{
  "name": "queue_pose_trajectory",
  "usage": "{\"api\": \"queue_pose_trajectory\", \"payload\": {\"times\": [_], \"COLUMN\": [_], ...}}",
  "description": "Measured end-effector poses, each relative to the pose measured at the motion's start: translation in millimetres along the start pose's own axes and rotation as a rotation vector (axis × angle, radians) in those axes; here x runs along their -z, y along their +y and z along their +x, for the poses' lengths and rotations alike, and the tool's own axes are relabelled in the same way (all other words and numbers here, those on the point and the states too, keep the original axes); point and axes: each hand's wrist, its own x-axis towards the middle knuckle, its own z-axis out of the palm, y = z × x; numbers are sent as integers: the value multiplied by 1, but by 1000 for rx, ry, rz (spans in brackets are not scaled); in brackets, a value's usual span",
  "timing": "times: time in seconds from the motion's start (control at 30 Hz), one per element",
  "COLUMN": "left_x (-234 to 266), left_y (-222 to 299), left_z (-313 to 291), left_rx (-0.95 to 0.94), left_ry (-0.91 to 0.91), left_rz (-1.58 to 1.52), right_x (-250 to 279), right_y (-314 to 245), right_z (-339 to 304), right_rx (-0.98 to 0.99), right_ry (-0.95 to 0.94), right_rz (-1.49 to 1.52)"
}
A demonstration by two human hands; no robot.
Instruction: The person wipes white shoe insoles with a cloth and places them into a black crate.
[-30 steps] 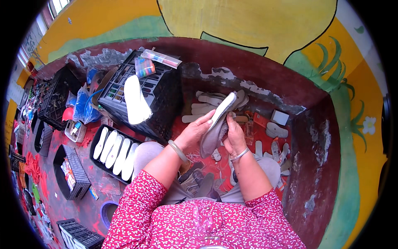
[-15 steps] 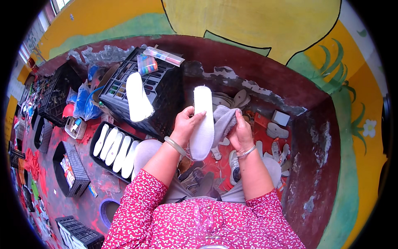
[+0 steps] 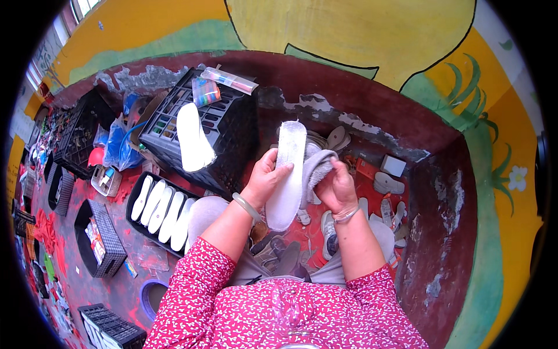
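On top of the crate (image 3: 241,136) rest loose insoles (image 3: 195,142), with pen packets (image 3: 229,80) on its far part. Left of the crate sit plastic bags (image 3: 119,148); farther left stands a second crate (image 3: 87,134). Before the crate, toward the person, a tray (image 3: 143,230) holds an insole row (image 3: 160,209). Right of the crate are the hands (image 3: 264,181), with a single insole (image 3: 288,180) in the left one and a fabric piece (image 3: 317,167) in the right. Farther right of the crate lies a small box (image 3: 393,165).

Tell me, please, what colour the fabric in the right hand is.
The fabric is grey, best seen in the head view.
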Motion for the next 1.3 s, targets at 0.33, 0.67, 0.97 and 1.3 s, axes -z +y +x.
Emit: {"api": "queue_pose_trajectory", "payload": {"times": [0.33, 0.67, 0.97, 1.3], "left_x": [0, -7, -18, -22], "left_y": [-10, -14, -12, -5], "left_z": [-3, -6, -11, -6], "left_rx": [33, 146, 348, 366], "left_ry": [-72, -174, -199, -202], "left_rz": [190, 197, 35, 122], "right_x": [12, 22, 35, 7], "right_y": [-3, 13, 17, 23], "right_z": [3, 6, 15, 12], "right_rx": [165, 187, 669, 549], "right_ry": [77, 164, 538, 499], "right_rz": [-250, -450, -1301, -420]}}
